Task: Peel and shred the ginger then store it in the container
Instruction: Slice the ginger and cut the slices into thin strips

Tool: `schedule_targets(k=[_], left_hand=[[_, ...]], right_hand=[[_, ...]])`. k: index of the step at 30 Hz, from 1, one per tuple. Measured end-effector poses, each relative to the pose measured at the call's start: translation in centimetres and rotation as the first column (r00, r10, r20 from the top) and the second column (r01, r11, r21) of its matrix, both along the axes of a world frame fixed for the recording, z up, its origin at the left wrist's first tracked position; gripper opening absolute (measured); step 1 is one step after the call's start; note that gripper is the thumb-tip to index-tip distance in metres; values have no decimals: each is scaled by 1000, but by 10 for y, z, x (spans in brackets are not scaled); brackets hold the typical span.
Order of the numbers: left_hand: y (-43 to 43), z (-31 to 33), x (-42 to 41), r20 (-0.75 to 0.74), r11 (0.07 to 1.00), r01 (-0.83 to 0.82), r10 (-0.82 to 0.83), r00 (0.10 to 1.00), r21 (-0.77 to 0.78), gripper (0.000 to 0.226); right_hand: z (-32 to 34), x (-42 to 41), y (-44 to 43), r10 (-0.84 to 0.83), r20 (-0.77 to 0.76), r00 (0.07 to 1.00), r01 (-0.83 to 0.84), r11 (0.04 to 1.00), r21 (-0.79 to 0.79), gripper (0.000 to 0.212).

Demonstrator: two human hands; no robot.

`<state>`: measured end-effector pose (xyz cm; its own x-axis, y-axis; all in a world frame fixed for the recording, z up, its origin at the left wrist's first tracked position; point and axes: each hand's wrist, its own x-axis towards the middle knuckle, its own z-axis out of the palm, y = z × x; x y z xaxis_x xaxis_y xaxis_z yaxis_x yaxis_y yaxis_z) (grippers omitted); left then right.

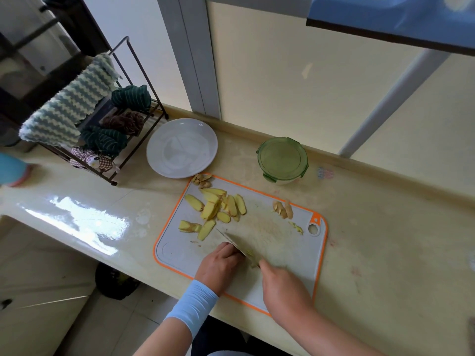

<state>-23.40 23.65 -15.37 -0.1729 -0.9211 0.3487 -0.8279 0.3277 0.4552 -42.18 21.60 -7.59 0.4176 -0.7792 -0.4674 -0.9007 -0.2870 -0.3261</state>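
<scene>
A small ginger bit (248, 253) shows yellow right at the knife (235, 244), between the two hands, near the front of the cutting board (282, 240). The right hand (284, 286) is wrapped around the knife handle. The thin blade sticks out of that grip and points away from the person. The left hand (221, 260) sits just left of the blade with its fingers bent down onto the board. I cannot tell if they pinch the ginger bit or only press on it, because the hand hides it. Past the knife tip, farther from the grip, the ginger slices (218, 206) lie in a loose heap, peeled and yellow. I think ginger is hard and light, but wet and slippery where it is cut, so a slice may slide. It is best held flat side down, with fingertips tucked back from the blade. Far off to the right of the grip lie brown peel scraps (282, 209). Beyond the board, well away from both hands, stands the container (282, 160) with its green lid on. A white plate (182, 147) lies to the left of it.
</scene>
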Motion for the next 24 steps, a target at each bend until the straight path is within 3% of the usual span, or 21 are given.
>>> schedule_targets(k=[6,14,24], left_hand=[[1,-1,-1,-13,1000,-14,14,1000,-5,22],[1,-5,1,-14,1000,-17,17,1000,1,19],[2,-7,2,-26,1000,-9,10,1000,18,19]], right_hand=[[2,10,-10,20,-22,1000,-19,1000,23,52],[8,8,-10,36,-7,999,-36,999,-18,43],[2,23,-17,40,0,999,-40,999,-4,47]])
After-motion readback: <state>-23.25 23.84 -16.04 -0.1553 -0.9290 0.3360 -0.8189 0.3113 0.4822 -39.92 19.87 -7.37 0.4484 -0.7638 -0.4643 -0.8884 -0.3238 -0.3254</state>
